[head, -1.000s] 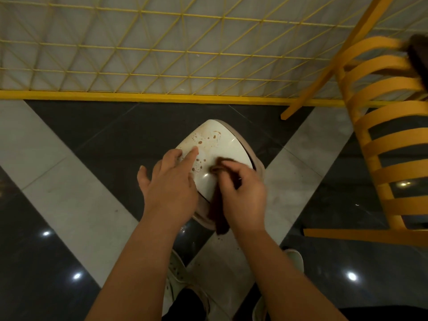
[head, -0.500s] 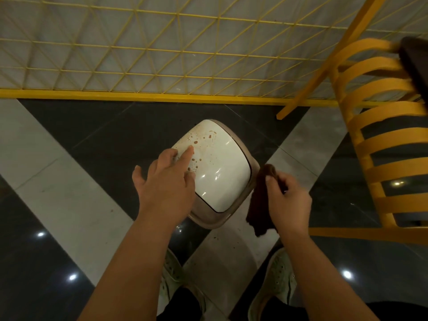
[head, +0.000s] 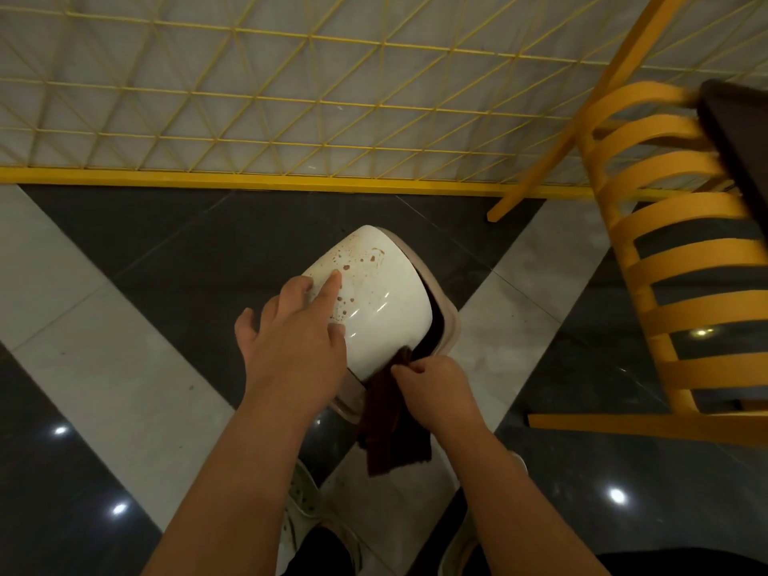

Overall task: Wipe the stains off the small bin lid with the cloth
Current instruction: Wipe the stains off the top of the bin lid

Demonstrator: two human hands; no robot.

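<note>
A small bin stands on the floor with a white swing lid (head: pixel 382 301) tilted in its beige rim (head: pixel 451 326). Brown stains (head: pixel 357 264) dot the lid's far and left part. My left hand (head: pixel 295 334) lies flat on the lid's left side, fingers spread, index finger on the stained area. My right hand (head: pixel 436 388) is closed on a dark brown cloth (head: pixel 392 434) at the lid's near edge; the cloth hangs down in front of the bin.
A yellow slatted chair (head: pixel 681 259) stands close on the right, with a dark table edge (head: pixel 739 130) above it. A yellow wire-grid fence (head: pixel 291 176) runs behind the bin. My shoes (head: pixel 303 505) are just below the bin on the grey and black tiled floor.
My right hand, which had pulled the cloth off to the right of the bin, has come back to the lid's near edge. The lid has tilted, opening a dark gap on its right.
</note>
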